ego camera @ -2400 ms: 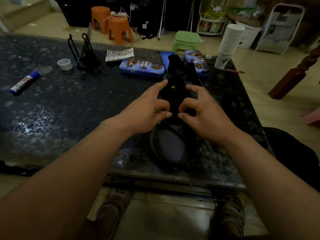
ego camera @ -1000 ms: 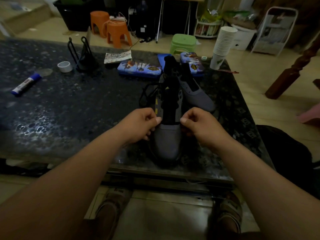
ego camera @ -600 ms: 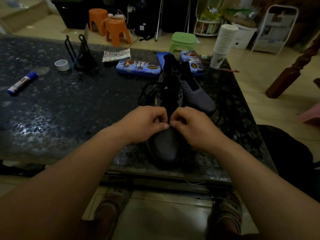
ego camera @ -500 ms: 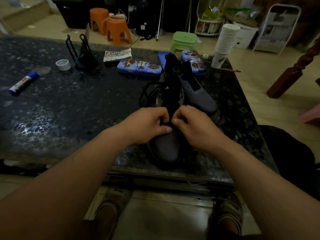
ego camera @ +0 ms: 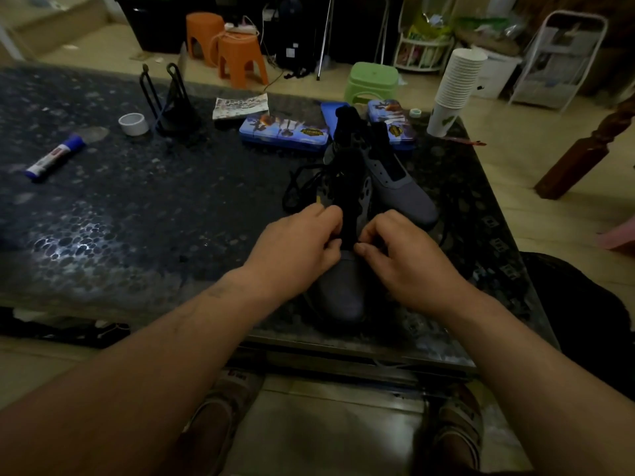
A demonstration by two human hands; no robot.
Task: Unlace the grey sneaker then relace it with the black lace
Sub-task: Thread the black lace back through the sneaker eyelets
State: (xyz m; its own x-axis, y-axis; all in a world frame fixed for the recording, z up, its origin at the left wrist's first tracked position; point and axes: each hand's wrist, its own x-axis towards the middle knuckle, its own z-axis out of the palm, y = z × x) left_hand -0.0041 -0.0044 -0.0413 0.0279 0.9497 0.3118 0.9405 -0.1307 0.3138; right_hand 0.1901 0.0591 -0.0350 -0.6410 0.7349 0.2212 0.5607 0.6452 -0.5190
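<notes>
A grey sneaker (ego camera: pixel 342 293) with a black tongue stands toe-first at the near edge of the dark speckled table (ego camera: pixel 137 218). My left hand (ego camera: pixel 299 249) and my right hand (ego camera: pixel 402 255) sit on either side of the tongue near the lowest eyelets, fingers curled and pinching there. What each pinches is too dark to make out. A loose black lace (ego camera: pixel 302 183) lies coiled on the table left of the shoe. A second grey sneaker (ego camera: pixel 398 187) lies just behind to the right.
Two blue tin cases (ego camera: pixel 283 132) lie behind the shoes. A stack of paper cups (ego camera: pixel 453 87) stands at the far right corner. A tape roll (ego camera: pixel 133 123), a black stand (ego camera: pixel 171 101) and a glue stick (ego camera: pixel 55 158) are on the left.
My hands pulled apart at the shoe's lower eyelets, came together over the tongue, and now sit slightly parted again a little higher on the shoe.
</notes>
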